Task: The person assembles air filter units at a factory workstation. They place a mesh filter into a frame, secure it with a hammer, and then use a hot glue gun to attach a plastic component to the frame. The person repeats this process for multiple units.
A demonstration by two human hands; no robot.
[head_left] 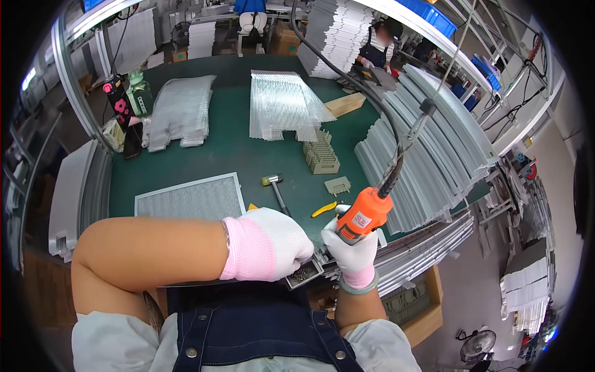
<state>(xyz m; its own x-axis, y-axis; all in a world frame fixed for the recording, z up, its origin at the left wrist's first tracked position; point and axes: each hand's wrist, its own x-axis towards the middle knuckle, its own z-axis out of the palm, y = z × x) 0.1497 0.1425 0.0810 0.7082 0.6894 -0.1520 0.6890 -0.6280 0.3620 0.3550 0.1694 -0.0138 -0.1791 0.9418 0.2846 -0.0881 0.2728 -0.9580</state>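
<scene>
An orange power tool [364, 215] is gripped upright in the right hand [351, 253], whose gloved fingers are wrapped around its body, with a dark cable running up from its top toward the upper edge of the view. The tool's tip is hidden behind the hand, so what it touches cannot be told. The left hand [273, 243], in a white glove with a pink cuff, is pressed down with fingers curled over the corner of a metal mesh filter frame [305, 273] at the near edge of the green surface [235, 149]; it seems to be clamped on the frame, though the grip itself is partly hidden. A second framed mesh panel [191, 197] lies flat just beyond the left forearm. A small hammer [276, 189] and a yellow-handled tool [324, 209] lie near the hands. Stacks of loose mesh sheets [282, 102] are set farther back, and long grey metal strips [427, 142] are piled to the right.
</scene>
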